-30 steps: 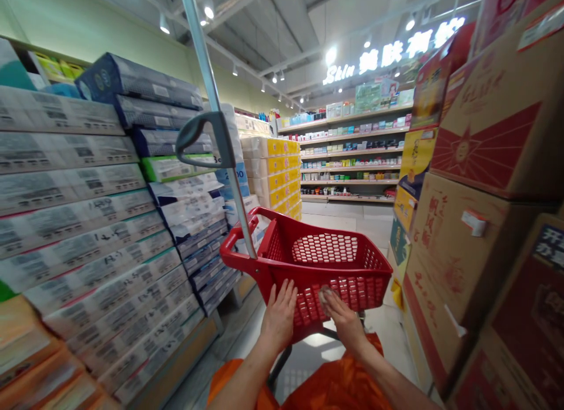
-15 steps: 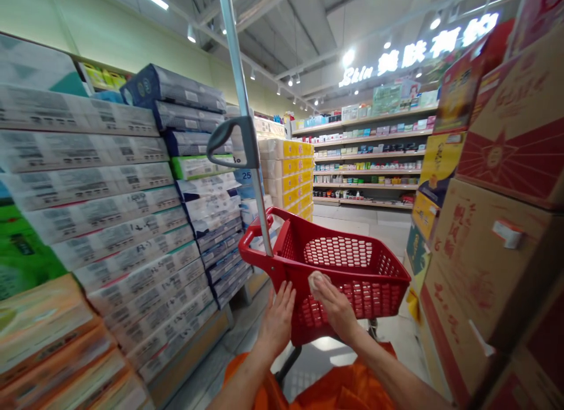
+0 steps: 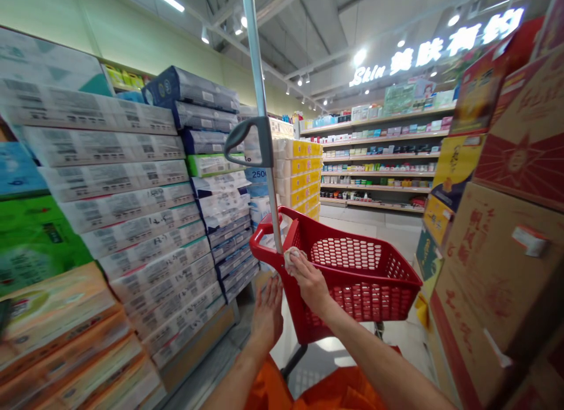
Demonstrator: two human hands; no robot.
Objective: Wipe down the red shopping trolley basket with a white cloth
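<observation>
A red plastic shopping cart (image 3: 352,281) with perforated sides stands in the aisle before me. My right hand (image 3: 311,284) presses a crumpled whitish cloth (image 3: 294,256) against the cart's outer side, just below the rim near the handle end. Its fingers are closed over the cloth. My left hand (image 3: 268,316) is beside the cart's handle end, fingers stretched out and holding nothing; whether the fingertips touch the cart I cannot tell. A metal pole (image 3: 258,63) with a grey loop grip (image 3: 264,143) rises from the cart's handle end.
Stacked white tissue packs (image 3: 132,175) line the left, with orange packs (image 3: 66,339) low in front. Cardboard boxes (image 3: 497,251) are piled close on the right. Yellow-and-white packs (image 3: 299,175) and product shelves (image 3: 379,157) stand farther back.
My right hand has slid the cloth leftward and up along the cart's side toward the handle end. My left hand has shifted left, off the red side panel. The view has turned slightly left.
</observation>
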